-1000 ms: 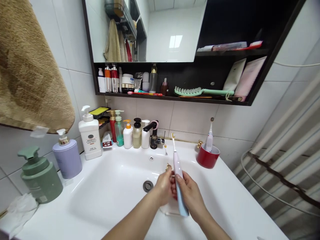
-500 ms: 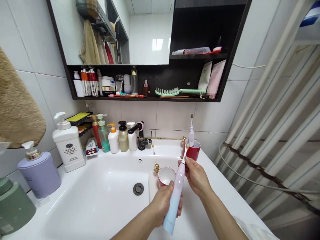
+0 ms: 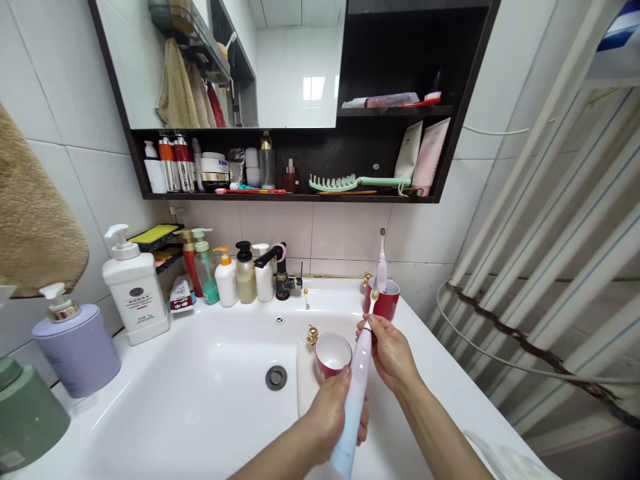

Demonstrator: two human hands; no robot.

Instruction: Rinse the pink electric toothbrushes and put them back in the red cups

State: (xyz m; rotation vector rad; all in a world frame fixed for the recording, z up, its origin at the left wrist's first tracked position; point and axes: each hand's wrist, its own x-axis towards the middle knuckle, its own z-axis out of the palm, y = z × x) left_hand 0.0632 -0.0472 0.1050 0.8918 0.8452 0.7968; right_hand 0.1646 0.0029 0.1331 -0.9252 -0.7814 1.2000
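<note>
A pink-to-blue electric toothbrush [image 3: 358, 380] is tilted over the right side of the sink, its head up. My left hand [image 3: 333, 410] is wrapped round its handle. The fingers of my right hand [image 3: 390, 347] pinch the neck near the base of the brush head [image 3: 374, 299]. Just left of the handle, a red cup with a white inside [image 3: 333, 353] and a gold figure on its handle stands on a ledge in the sink. Behind my right hand, another red cup [image 3: 389, 303] holds a second electric toothbrush [image 3: 382, 270]. A small brush head [image 3: 307, 300] lies behind the basin.
The black faucet [image 3: 283, 273] rises at the back of the sink [image 3: 200, 400]. Several pump bottles [image 3: 227, 280] line the back left edge. A mirror cabinet [image 3: 295, 198] hangs above, and pipes [image 3: 550, 267] run along the right.
The toothbrush and my left hand have shifted slightly right and down. My right hand still pinches the neck. The view has moved a little.
</note>
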